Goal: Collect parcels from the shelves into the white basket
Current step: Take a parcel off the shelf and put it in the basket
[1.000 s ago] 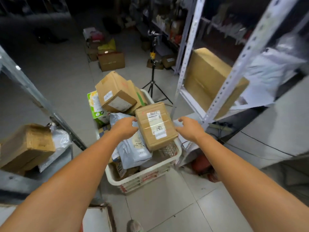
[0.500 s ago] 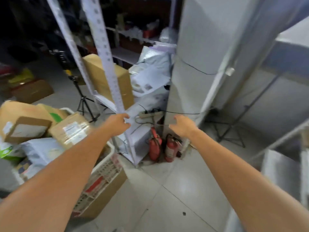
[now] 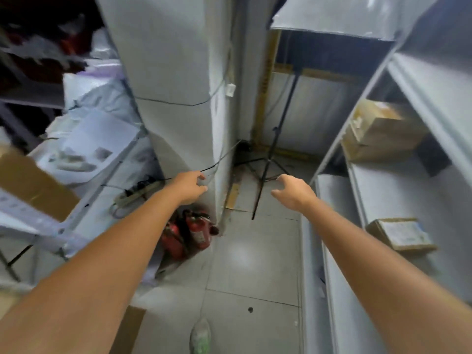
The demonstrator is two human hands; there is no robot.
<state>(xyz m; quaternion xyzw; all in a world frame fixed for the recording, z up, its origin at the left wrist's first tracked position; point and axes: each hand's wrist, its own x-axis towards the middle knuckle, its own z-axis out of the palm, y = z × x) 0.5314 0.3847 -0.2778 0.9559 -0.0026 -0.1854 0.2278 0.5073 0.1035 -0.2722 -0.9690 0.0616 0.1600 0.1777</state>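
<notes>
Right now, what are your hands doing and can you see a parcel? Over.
Left hand open, empty. Right hand open, empty. Parcel on right shelf; basket out of view. Tripod ahead.

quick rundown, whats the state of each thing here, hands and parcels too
left hand: empty, fingers loosely curled
right hand: empty, fingers loosely curled
small parcel: lying flat on the right shelving, untouched
two brown boxes: stacked, further along that shelving
fire extinguishers: at the foot of the pillar
tripod: standing, legs spread
white basket: out of view
</notes>
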